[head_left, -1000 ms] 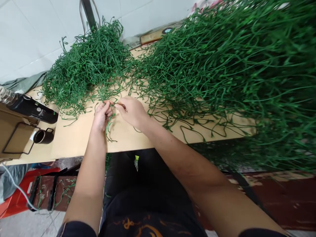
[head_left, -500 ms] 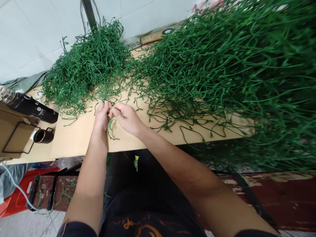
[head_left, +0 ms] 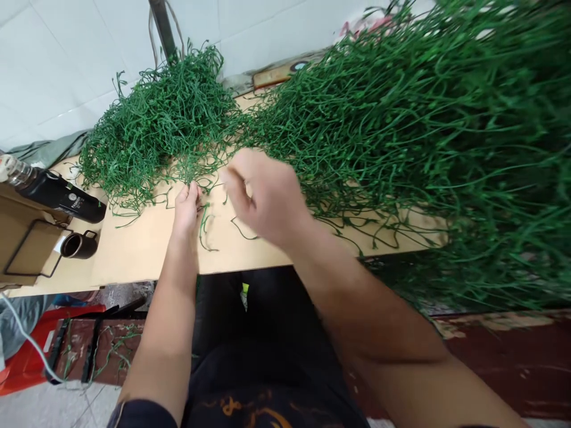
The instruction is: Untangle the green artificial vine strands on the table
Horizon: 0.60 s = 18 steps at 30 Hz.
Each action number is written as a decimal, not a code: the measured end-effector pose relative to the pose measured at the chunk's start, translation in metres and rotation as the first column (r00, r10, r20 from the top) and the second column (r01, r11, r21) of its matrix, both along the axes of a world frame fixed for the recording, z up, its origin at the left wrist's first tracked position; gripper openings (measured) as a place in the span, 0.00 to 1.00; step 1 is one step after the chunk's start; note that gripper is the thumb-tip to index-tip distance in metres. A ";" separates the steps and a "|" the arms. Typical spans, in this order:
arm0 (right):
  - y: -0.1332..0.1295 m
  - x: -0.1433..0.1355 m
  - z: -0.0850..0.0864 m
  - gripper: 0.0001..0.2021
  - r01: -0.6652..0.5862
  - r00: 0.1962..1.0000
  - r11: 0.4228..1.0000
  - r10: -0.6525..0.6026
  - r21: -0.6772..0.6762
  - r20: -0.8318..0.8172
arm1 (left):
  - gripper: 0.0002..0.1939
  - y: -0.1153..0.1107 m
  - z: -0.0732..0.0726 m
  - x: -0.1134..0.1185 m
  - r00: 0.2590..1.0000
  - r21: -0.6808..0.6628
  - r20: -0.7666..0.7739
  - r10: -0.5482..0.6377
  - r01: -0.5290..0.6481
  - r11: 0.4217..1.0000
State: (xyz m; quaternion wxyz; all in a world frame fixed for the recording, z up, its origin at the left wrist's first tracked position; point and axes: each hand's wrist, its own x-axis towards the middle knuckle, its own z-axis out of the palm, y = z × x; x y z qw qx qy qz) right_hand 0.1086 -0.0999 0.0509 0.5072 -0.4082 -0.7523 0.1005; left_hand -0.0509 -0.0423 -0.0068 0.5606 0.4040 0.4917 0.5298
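My left hand (head_left: 186, 205) is closed around a small bunch of thin green stems (head_left: 190, 169), with bud-like tips showing above the fist. Some stem ends (head_left: 206, 229) hang below it over the tabletop. To its right and raised above the table is my right hand (head_left: 267, 196), fingers curled with the thumb toward the index finger. Motion blurs it, and whatever is in its grip cannot be made out. A loose curved stem (head_left: 243, 230) shows just below it. Behind my left hand rises a heap of green stems (head_left: 156, 119); a larger pile (head_left: 379, 119) spreads across the right.
A black bottle (head_left: 62, 193) lies tilted at the left, beside a dark mug (head_left: 79, 244) and a cardboard box (head_left: 27, 249). The light-brown tabletop (head_left: 129, 252) ends close to my body. A wooden object (head_left: 274, 76) lies by the tiled wall (head_left: 267, 35).
My right hand has left my left hand and moved right and up, toward the camera. My left hand stays in place, gripping the stems.
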 end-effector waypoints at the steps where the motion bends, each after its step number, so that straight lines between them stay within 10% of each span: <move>1: 0.013 0.010 -0.004 0.10 0.095 0.994 0.995 -0.094 -0.028 0.047 | 0.22 -0.003 0.000 0.000 1.000 0.024 -0.002 0.001 -0.001 1.000; 7: 0.051 0.029 -0.037 0.13 0.364 0.923 0.922 -0.338 -0.133 0.184 | 0.29 -0.005 0.000 0.001 0.992 0.050 0.011 -0.129 0.128 0.990; 18: 0.056 -0.033 -0.047 0.11 0.045 0.999 0.922 -0.048 -0.385 0.001 | 0.29 -0.004 -0.003 0.001 0.972 0.060 0.004 -0.235 0.234 0.970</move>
